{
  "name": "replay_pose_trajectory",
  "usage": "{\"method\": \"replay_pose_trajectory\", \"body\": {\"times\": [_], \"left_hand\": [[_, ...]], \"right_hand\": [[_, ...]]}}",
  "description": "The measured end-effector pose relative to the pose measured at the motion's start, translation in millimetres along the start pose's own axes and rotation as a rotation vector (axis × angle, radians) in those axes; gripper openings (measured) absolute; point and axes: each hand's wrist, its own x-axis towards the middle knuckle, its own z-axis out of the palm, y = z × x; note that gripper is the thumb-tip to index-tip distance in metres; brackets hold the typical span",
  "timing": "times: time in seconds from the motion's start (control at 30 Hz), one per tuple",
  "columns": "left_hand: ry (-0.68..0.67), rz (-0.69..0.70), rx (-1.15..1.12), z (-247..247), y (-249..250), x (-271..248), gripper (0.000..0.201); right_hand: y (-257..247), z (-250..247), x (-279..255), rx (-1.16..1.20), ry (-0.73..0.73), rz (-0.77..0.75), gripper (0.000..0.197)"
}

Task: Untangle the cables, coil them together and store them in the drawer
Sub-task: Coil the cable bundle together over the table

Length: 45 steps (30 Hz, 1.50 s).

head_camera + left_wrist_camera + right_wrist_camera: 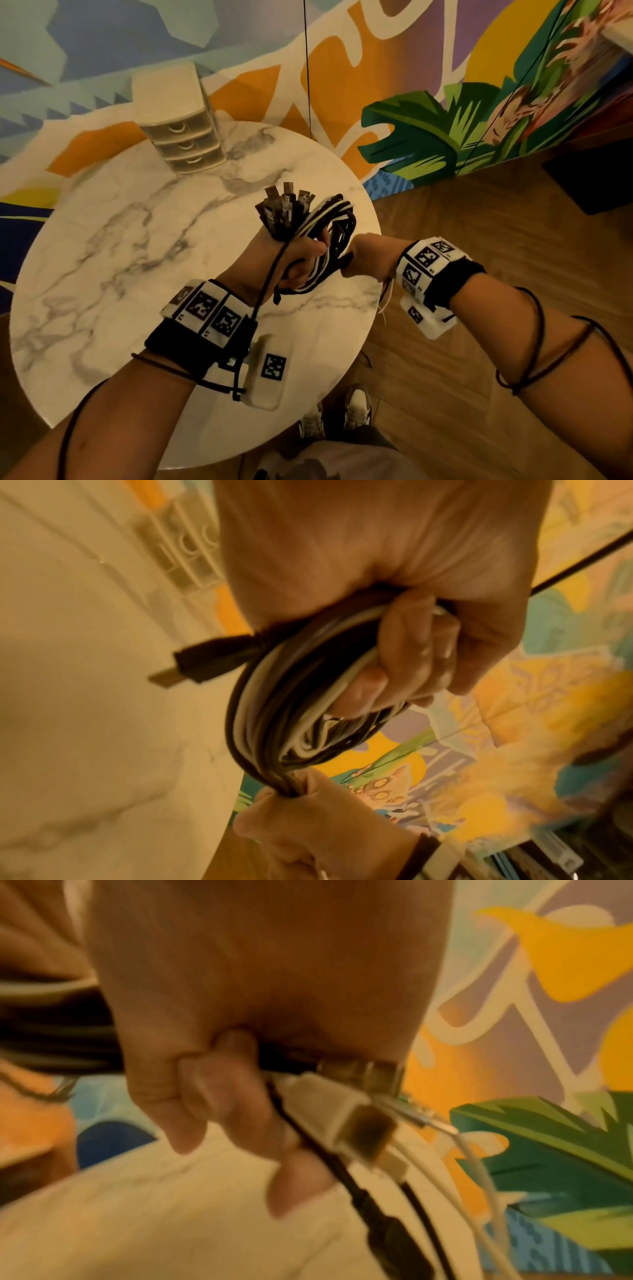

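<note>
Coiled black-and-white cable bundle [318,240] clenched by left hand [291,260] and right hand [368,255], held over round marble tabletop [102,240] near right edge; cream three-drawer plastic unit [181,130] well apart at far edge.

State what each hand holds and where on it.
Both hold the cable bundle. The left hand grips the coil just below the upright plugs; the right hand grips the loops' opposite side.
</note>
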Motion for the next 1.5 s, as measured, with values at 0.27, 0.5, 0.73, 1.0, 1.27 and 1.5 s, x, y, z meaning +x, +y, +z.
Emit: {"method": "replay_pose_trajectory", "body": {"times": [0.27,0.5,0.73,1.0,1.27,1.5], "left_hand": [[0.140,0.206,0.635,11,-14,3,0.044],[0.140,0.189,0.770,7,-23,4,0.029],[0.154,0.288,0.660,-7,-26,7,0.032],[0.200,0.057,0.826,-17,-17,13,0.017],[0.208,-0.015,0.776,-27,-18,8,0.016],[0.266,0.016,0.558,-29,-17,15,0.035]], "right_hand": [[-5,-9,-4,0.919,-0.147,0.090,0.043],[-16,-3,-10,1.180,-0.049,0.113,0.026],[-38,5,-4,1.506,-0.013,0.116,0.038],[-58,15,-8,1.408,0.158,0.086,0.024],[-56,15,-10,1.159,0.121,-0.066,0.025],[-59,8,-19,0.962,0.273,-0.161,0.036]]}}
